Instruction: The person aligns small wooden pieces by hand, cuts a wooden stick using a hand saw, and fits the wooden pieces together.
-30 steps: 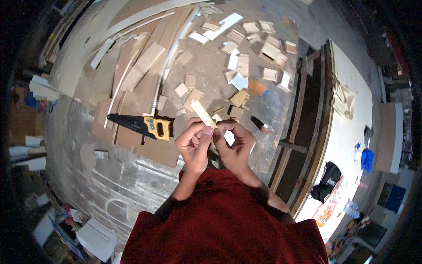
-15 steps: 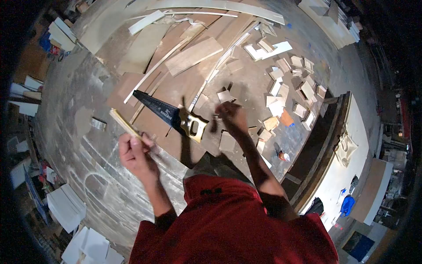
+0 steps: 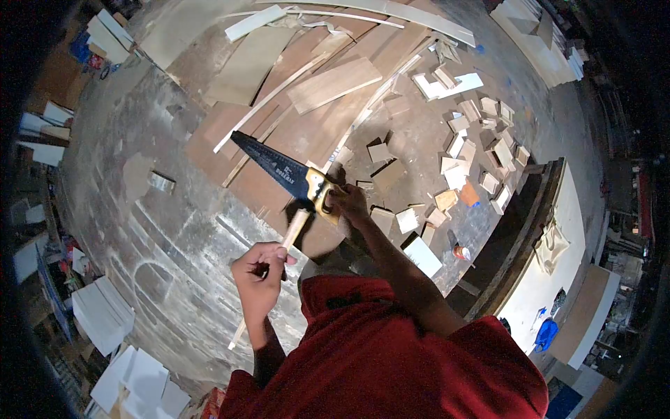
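My left hand [image 3: 259,274] is closed around a thin wooden strip [image 3: 296,232], pinched between thumb and fingers. The strip slants up towards the saw, and its lower end comes out below the hand. My right hand [image 3: 349,203] has its fingers wrapped about the yellowish handle of a handsaw [image 3: 273,166]. The saw's dark blade, with pale lettering, points up and left over brown boards. The strip's upper end is close by the handle; whether the two touch I cannot tell.
Flat boards [image 3: 333,85] and long strips lie ahead on the floor. Several small wood offcuts [image 3: 457,171] are scattered to the right, near a small cup-like container [image 3: 461,252]. A bench with a white top [image 3: 537,279] stands at right. A roll of tape [image 3: 162,182] lies left.
My right hand, formerly apart from the saw, now grips its handle. My left hand has moved right with the strip, which has swung so its upper end is near the saw.
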Available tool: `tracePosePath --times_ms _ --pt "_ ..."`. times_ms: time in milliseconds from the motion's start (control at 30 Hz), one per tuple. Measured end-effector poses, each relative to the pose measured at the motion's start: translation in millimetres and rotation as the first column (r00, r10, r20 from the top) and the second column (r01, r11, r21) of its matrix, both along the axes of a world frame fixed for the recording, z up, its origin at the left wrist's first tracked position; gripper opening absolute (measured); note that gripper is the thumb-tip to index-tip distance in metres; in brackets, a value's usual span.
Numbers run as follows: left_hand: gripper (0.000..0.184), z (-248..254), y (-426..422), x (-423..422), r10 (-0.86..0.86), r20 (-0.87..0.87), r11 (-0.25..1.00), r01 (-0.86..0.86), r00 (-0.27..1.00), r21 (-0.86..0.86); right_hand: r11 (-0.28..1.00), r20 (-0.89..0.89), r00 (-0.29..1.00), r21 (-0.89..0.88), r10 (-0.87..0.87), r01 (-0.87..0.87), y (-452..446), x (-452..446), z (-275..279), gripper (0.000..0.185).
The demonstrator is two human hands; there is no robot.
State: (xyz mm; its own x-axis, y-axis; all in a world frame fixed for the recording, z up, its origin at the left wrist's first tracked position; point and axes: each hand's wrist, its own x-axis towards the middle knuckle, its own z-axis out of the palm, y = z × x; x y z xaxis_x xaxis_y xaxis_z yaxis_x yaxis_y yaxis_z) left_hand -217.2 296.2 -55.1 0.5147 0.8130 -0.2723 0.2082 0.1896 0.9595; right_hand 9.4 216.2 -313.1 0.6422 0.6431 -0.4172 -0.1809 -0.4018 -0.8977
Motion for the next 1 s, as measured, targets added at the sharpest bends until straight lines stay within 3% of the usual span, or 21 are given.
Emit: tracePosePath --times_ms 33,100,133,200,367,467,500,533,567,600,633,667,700,767,800,867,933,1000 --pt "0.008 4.5 -1.2 3.8 -0.022 -0.026 1.000 0.021 0.999 -0.024 0.996 -0.155 0.985 0.037 -0.070 0.076 -1.4 -0.6 5.9 0.042" --pt "0.008 12.6 -3.6 9.3 -0.065 -0.035 0.998 0.064 0.997 -0.019 0.978 -0.288 0.958 0.205 0.011 0.050 -2.0 0.7 7.1 0.032" --pt "0.008 14.4 -5.4 11.4 -0.108 -0.042 0.994 0.107 0.993 -0.015 0.977 -0.288 0.957 0.204 0.004 0.057 -3.2 0.1 8.3 0.032" --pt "0.007 15.0 -10.5 11.8 -0.146 -0.027 0.989 0.146 0.989 -0.001 0.918 -0.247 0.969 0.385 -0.001 0.099 -5.4 -3.2 16.0 0.023" --pt "0.005 44.8 -27.0 20.1 -0.416 -0.042 0.906 0.418 0.908 0.071 0.890 -0.392 0.920 0.415 -0.013 0.189 -22.7 0.3 69.2 0.017" --pt "0.011 47.7 -48.3 30.8 -0.576 -0.042 0.812 0.578 0.816 0.083 0.859 -0.517 0.850 0.386 -0.101 0.337 -58.5 14.9 157.2 0.013" --pt "0.011 47.8 -57.9 37.9 -0.609 -0.035 0.788 0.610 0.792 0.086 0.756 -0.395 0.857 0.433 -0.331 0.492 -72.8 10.8 169.1 0.018" --pt "0.012 47.9 -68.8 44.8 -0.644 -0.027 0.760 0.644 0.764 0.089 0.833 -0.213 0.970 0.511 -0.114 0.210 -108.4 36.4 201.5 0.025" --pt "0.012 36.8 -81.8 52.0 -0.676 -0.045 0.726 0.675 0.735 0.129 0.838 -0.024 0.992 0.533 -0.121 0.115 -141.2 49.6 220.8 0.027" --pt "0.012 15.6 -95.7 59.0 -0.701 -0.040 0.703 0.700 0.712 0.128 0.835 0.140 0.959 0.533 -0.247 0.137 -174.8 54.7 238.0 0.030" --pt "0.013 -11.1 -111.7 66.6 -0.745 -0.079 0.641 0.743 0.663 0.191 0.785 0.237 0.849 0.551 -0.472 0.283 -214.3 58.0 253.8 0.032" --pt "0.014 -30.8 -128.4 77.0 -0.781 -0.121 0.572 0.779 0.613 0.257 0.683 0.245 0.728 0.615 -0.640 0.393 -253.8 61.1 271.5 0.034" --pt "0.014 -38.2 -150.7 94.4 -0.793 -0.090 0.578 0.791 0.602 0.200 0.554 0.193 0.634 0.707 -0.749 0.439 -291.8 60.3 289.8 0.036" --pt "0.014 -55.6 -204.4 123.5 -0.823 -0.060 0.554 0.821 0.565 0.142 0.297 -0.014 0.678 0.892 -0.735 0.340 -360.9 50.4 335.9 0.014" --pt "0.015 -72.6 -230.0 134.2 -0.867 -0.089 0.474 0.867 0.490 0.152 0.247 -0.004 0.774 0.947 -0.633 0.207 -390.8 43.1 358.7 0.007" --pt "0.014 -149.4 -284.3 146.2 -0.934 -0.057 0.333 0.917 0.353 0.218 0.239 0.076 0.723 0.963 -0.687 0.126 -452.8 31.1 371.3 0.011" --pt "0.011 -208.1 -346.9 160.0 -0.945 -0.175 0.223 0.934 0.278 0.279 0.241 0.070 0.646 0.954 -0.760 0.179 -520.8 15.6 363.1 0.009" --pt "0.010 -239.9 -394.9 171.4 -0.953 -0.221 0.144 0.951 0.208 0.275 0.209 0.014 0.379 0.853 -0.925 0.478 -595.3 -6.6 323.9 0.017"
